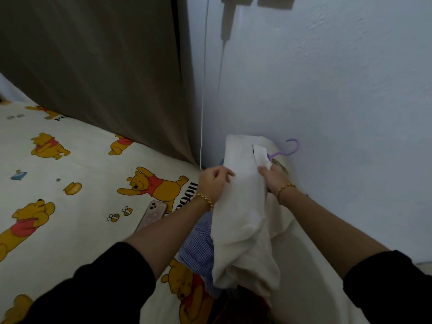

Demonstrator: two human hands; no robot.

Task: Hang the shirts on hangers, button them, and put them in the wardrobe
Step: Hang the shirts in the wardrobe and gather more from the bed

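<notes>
A white shirt [243, 206] hangs on a purple hanger [291, 148] whose hook sticks out near the wall at the upper right of the shirt. My left hand [214, 181] pinches the shirt's front edge on the left side. My right hand [273, 177] grips the fabric just below the collar on the right side. The shirt drapes down toward me over a blue checked shirt [198, 249] lying on the bed. Buttons are not visible.
The bed [70, 160] has a cream sheet printed with yellow bears. A phone [153, 215] lies on it near my left forearm. A brown curtain [105, 66] hangs at the back left and a white wall [339, 90] stands on the right. A thin cord [203, 90] hangs in the corner.
</notes>
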